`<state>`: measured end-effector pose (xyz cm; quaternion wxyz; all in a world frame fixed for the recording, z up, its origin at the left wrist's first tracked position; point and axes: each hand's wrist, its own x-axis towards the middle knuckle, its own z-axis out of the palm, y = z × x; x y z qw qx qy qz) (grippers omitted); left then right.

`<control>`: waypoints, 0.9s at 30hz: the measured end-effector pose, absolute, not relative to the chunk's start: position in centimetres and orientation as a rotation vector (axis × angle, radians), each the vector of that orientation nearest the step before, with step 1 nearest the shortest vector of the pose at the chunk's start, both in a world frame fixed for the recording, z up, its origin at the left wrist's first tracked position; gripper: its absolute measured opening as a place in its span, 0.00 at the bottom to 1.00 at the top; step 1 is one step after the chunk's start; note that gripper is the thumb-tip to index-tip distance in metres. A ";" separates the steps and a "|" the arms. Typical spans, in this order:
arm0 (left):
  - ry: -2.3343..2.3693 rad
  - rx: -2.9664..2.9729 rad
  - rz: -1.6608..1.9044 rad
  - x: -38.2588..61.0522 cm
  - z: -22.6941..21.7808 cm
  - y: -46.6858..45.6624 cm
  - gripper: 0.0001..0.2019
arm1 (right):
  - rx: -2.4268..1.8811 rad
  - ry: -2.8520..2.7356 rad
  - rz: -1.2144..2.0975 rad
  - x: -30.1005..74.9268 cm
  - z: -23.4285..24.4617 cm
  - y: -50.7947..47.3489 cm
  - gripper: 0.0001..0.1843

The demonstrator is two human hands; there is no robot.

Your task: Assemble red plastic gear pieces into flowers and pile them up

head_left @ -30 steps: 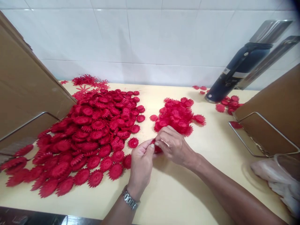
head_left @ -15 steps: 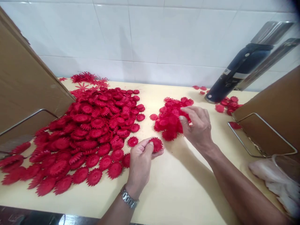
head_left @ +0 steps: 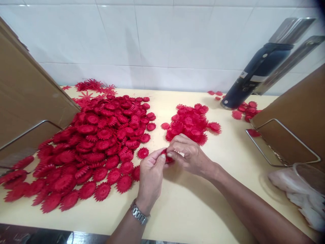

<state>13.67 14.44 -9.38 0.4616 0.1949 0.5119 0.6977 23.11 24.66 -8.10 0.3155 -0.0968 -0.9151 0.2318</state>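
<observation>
Our left hand [head_left: 151, 173] pinches a red toothed disc [head_left: 169, 158] just in front of the smaller red heap [head_left: 189, 123], and our right hand [head_left: 190, 152] has thumb and forefinger drawn nearly together at it, though our fingers hide how firmly. We do best with a light left pinch and small fingertip moves that spare the thin teeth. The larger heap [head_left: 101, 142] crowds our left knuckles, so our open room is the bare table [head_left: 236, 156] toward the wire frame [head_left: 297, 139].
</observation>
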 end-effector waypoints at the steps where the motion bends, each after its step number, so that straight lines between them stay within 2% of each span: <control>1: 1.269 0.480 1.714 13.7 -9.4 14.4 0.11 | -0.259 -2.409 0.622 23.1 -8.1 24.7 0.08; 6: 1.276 0.472 1.731 13.5 -9.7 14.3 0.13 | -0.237 -2.421 0.584 23.0 -8.0 24.3 0.11; 9: 1.289 0.512 1.744 13.4 -10.0 14.4 0.13 | -0.269 -2.391 0.585 22.9 -8.0 24.1 0.09; 17: 1.336 0.445 1.736 13.7 -10.0 14.5 0.14 | -0.561 -2.215 0.643 22.9 -8.1 24.2 0.09; 27: 1.287 0.379 1.762 13.7 -9.3 14.4 0.10 | -0.824 -2.060 0.409 23.5 -8.3 25.9 0.09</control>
